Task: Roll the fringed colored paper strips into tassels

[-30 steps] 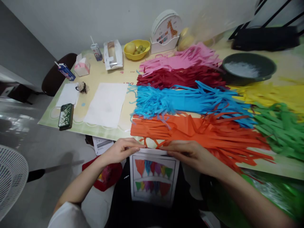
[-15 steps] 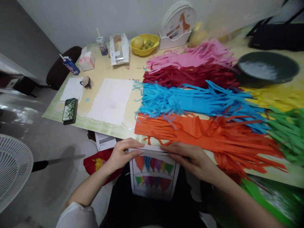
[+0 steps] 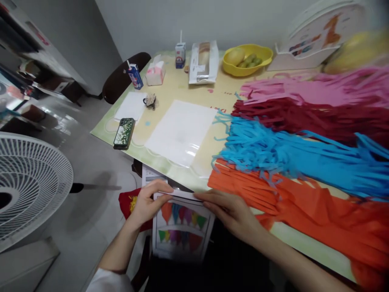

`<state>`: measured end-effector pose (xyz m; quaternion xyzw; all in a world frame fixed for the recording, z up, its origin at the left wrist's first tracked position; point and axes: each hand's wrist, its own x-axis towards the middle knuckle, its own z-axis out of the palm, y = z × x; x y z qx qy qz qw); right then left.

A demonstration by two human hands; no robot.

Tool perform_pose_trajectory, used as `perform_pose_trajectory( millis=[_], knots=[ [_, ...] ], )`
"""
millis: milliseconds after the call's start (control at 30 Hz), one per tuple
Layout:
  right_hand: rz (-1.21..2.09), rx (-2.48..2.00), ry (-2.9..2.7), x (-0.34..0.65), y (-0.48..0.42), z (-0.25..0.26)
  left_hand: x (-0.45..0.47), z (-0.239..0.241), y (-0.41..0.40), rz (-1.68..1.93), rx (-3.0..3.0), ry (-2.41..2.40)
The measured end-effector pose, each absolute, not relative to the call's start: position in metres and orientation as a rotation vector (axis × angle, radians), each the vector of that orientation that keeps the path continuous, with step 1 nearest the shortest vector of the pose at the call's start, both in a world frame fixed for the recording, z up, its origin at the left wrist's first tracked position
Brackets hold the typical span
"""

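Note:
A printed sheet of paper point(image 3: 181, 227) hangs over my lap at the table's near edge, its picture showing two rows of colourful tassels. Its top margin appears folded over into a narrow strip. My left hand point(image 3: 149, 205) pinches the upper left corner between thumb and fingers. On the other corner, my right hand point(image 3: 232, 213) grips the strip, fingers stretched along it. To the right lies orange fringed paper point(image 3: 319, 215), beside blue fringed paper point(image 3: 304, 152). Dark red fringed paper point(image 3: 288, 117) and pink fringed paper point(image 3: 310, 91) lie farther back.
White paper point(image 3: 182, 132) lies on the table point(image 3: 136, 152), with a phone point(image 3: 124, 134) near the left edge. A hair tie point(image 3: 150, 101), drink cartons point(image 3: 180, 54), a bread bag point(image 3: 203, 65) and a yellow fruit bowl point(image 3: 247, 71) stand behind. A fan point(image 3: 33, 182) is at left.
My view has swung left, so the table's things appear farther right and more of the fan shows. Both hands still hold the printed sheet by its top edge.

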<state>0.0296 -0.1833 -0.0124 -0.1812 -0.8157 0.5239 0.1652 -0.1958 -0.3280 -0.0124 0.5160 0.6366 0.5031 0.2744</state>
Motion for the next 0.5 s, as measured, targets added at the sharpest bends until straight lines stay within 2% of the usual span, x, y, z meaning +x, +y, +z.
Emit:
perform_pose_trajectory(
  millis=[67,167,267,500],
  knots=[
    [1.459,-0.545,-2.462,0.007,-0.167,-0.015,-0.213,-0.012,-0.33,1.278,1.383,1.768],
    [1.108,-0.675,-2.58,-0.043,-0.137,-0.021,-0.241,-0.008,-0.321,1.095,1.44,1.754],
    [0.887,-0.516,-2.639,-0.098,-0.12,-0.033,-0.266,-0.009,-0.294,0.925,1.536,1.642],
    [0.781,-0.377,-2.759,-0.141,-0.131,-0.052,-0.295,-0.045,-0.246,0.878,1.496,1.439]
  ],
)
